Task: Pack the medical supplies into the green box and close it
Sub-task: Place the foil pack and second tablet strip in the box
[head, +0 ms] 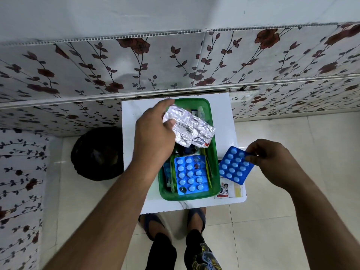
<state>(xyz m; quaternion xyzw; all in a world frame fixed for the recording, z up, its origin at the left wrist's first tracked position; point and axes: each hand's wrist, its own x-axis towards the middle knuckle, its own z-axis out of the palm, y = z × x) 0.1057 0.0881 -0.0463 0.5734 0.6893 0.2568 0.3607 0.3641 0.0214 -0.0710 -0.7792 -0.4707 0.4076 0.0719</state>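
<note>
On the white tabletop (134, 121) the green box (213, 168) stands open, partly filled. The left hand (153, 133) grips a crumpled foil strip (191, 129) above it; the right hand (272, 162) pinches a blue blister pack (234, 166) just beside. Packing is midway; next, probably, lowering both inside.

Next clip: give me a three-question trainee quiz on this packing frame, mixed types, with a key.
1. True or false: the green box is closed.
2. The left hand holds which item? A) silver foil strip B) bottle C) scissors
3. Fill in: the right hand pinches a ____ blister pack beside the box.

Key: 1 false; 2 A; 3 blue.
</note>
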